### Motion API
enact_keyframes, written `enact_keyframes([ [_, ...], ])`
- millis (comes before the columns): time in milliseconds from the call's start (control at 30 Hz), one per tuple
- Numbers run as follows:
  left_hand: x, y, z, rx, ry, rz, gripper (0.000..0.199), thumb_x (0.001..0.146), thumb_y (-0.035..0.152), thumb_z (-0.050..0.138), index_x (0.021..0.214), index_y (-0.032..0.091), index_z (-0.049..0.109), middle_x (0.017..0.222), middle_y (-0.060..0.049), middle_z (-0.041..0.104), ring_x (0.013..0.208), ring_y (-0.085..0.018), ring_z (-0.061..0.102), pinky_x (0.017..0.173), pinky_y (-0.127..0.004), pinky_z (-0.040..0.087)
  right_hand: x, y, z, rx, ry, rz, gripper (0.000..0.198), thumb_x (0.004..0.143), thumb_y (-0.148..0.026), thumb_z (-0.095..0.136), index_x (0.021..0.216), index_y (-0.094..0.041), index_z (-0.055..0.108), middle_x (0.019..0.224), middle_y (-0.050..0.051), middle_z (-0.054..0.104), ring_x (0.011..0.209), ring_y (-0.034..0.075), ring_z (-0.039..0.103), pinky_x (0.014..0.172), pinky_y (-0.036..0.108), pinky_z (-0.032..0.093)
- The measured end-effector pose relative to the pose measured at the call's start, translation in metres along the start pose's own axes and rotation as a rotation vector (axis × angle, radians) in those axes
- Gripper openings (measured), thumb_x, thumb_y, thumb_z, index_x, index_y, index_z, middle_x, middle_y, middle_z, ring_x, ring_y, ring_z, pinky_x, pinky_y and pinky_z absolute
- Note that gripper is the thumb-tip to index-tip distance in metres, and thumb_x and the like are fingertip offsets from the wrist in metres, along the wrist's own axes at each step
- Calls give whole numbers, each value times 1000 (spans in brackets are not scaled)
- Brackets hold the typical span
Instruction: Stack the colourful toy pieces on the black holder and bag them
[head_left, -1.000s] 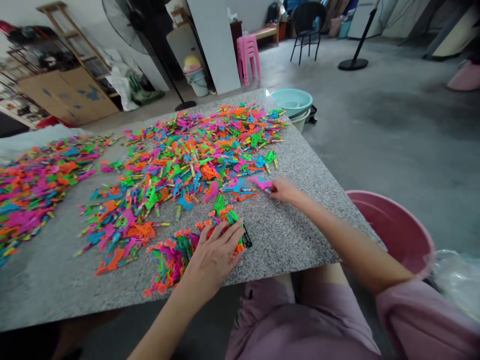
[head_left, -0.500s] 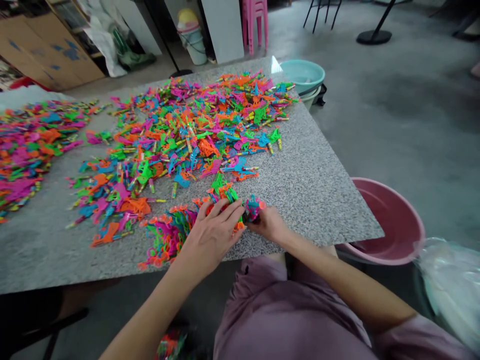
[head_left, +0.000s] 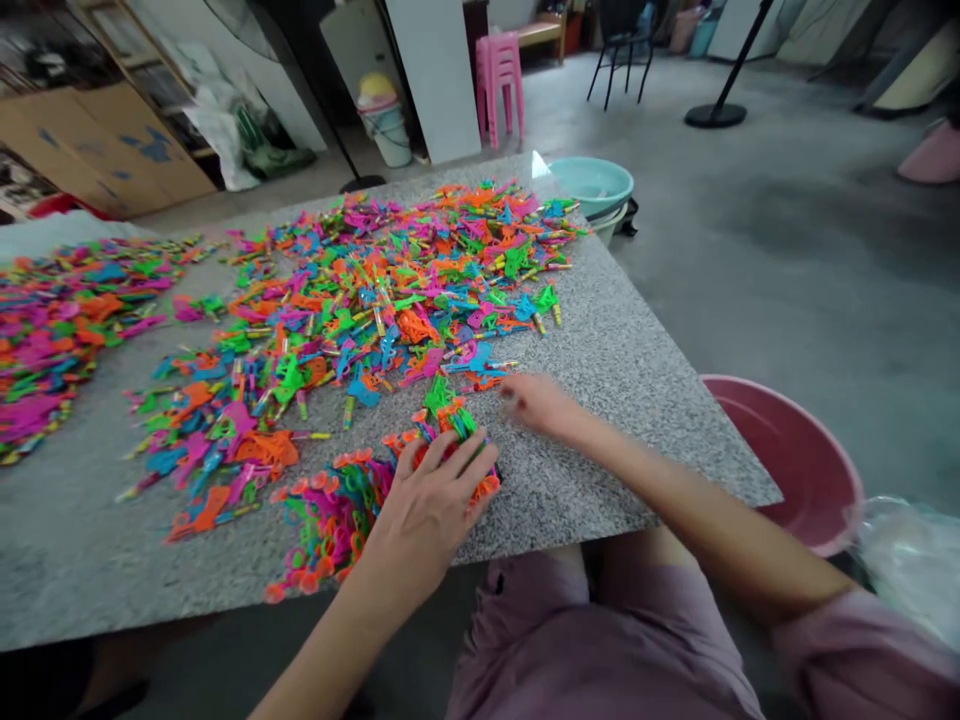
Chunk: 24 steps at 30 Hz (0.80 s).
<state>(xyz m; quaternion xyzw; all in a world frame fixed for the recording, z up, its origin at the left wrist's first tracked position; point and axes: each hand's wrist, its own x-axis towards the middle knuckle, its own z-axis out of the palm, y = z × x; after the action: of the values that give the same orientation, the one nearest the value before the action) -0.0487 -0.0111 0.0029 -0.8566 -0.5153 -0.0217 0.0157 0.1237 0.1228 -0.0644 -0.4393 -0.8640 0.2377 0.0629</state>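
Small plastic toy guns in pink, green, orange and blue stand packed side by side in a row (head_left: 330,520) at the table's front edge. Over the right end of this row lies my left hand (head_left: 439,485), its fingers curved around the guns there. My right hand (head_left: 540,405) is in the air to the right of the row, close to the loose pile; its curled fingers are smeared by motion, so what they hold is unclear. A green toy gun (head_left: 437,395) lies just beyond my left fingertips. Many loose toy guns (head_left: 412,325) are heaped behind.
Another heap of toy guns (head_left: 67,330) covers the left of the speckled stone table (head_left: 615,400). A pink tub (head_left: 817,450) stands below the right edge, beside a clear plastic bag (head_left: 911,570). A turquoise basin (head_left: 592,185) is beyond the far corner.
My right hand has left the end of the row, where it held a colourful bunch of toy guns, and moved up toward the pile. My left hand stays on the row. The view has tilted up.
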Motion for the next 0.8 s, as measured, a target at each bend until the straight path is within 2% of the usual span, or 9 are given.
enact_keyframes([
  [67, -1, -1, 1, 8, 15, 2, 34, 98, 34, 49, 131, 31, 55, 138, 3, 59, 123, -26, 51, 106, -48, 30, 30, 13, -14, -138, 111, 85, 30, 91, -11, 47, 117, -13, 61, 119, 16, 65, 102, 25, 64, 83, 31, 46],
  [133, -4, -2, 0, 12, 28, 13, 34, 98, 35, 49, 132, 32, 55, 138, 3, 59, 123, -25, 50, 107, -48, 29, 53, 19, -20, -196, 79, 52, 31, 91, -7, 43, 115, -12, 61, 119, 17, 64, 106, 26, 63, 87, 33, 46],
  [200, -7, -2, -2, 4, 19, 41, 35, 99, 34, 48, 133, 32, 54, 140, 4, 57, 124, -24, 50, 108, -46, 28, 61, 22, -18, -192, 33, 2, 35, 88, -2, 42, 117, -12, 59, 110, 16, 67, 104, 27, 64, 88, 34, 45],
  [267, -9, -2, -4, -9, -2, 74, 35, 100, 34, 45, 133, 33, 53, 142, 6, 55, 125, -23, 49, 107, -44, 29, 52, 28, -13, -115, 57, 6, 43, 86, -3, 45, 128, -12, 50, 99, 14, 69, 96, 26, 65, 84, 35, 46],
  [367, -9, 0, -6, -19, 14, 91, 34, 101, 34, 41, 133, 33, 54, 141, 6, 56, 124, -23, 50, 105, -43, 29, 18, 43, -6, 279, 139, 56, 49, 83, -13, 55, 130, -15, 41, 84, 5, 65, 75, 20, 63, 70, 31, 48],
  [467, -6, 0, -6, -24, 34, 110, 34, 101, 33, 41, 131, 31, 56, 139, 4, 58, 121, -23, 51, 103, -43, 31, -19, 55, 4, 790, 159, 93, 32, 82, -29, 60, 109, -19, 45, 76, -2, 57, 58, 13, 53, 54, 25, 45],
  [567, -3, -1, -6, -27, 49, 121, 33, 101, 33, 41, 129, 31, 58, 138, 4, 59, 118, -22, 52, 103, -41, 31, -44, 57, 14, 1006, 146, 119, 32, 79, -42, 65, 92, -22, 44, 71, -5, 49, 51, 11, 48, 46, 24, 41],
  [667, -4, -2, -8, -41, 57, 123, 34, 102, 36, 40, 131, 32, 57, 137, 5, 60, 119, -21, 52, 105, -39, 29, -57, 54, 19, 868, 206, 105, 26, 79, -38, 65, 90, -21, 49, 74, -3, 50, 56, 11, 47, 51, 25, 41],
  [800, -8, -2, -12, -47, 15, 151, 35, 101, 36, 41, 133, 33, 55, 137, 6, 60, 119, -19, 52, 106, -37, 28, -64, 42, 23, 573, 313, -29, 16, 77, -16, 60, 93, -19, 58, 89, 4, 60, 72, 15, 54, 66, 27, 43],
])
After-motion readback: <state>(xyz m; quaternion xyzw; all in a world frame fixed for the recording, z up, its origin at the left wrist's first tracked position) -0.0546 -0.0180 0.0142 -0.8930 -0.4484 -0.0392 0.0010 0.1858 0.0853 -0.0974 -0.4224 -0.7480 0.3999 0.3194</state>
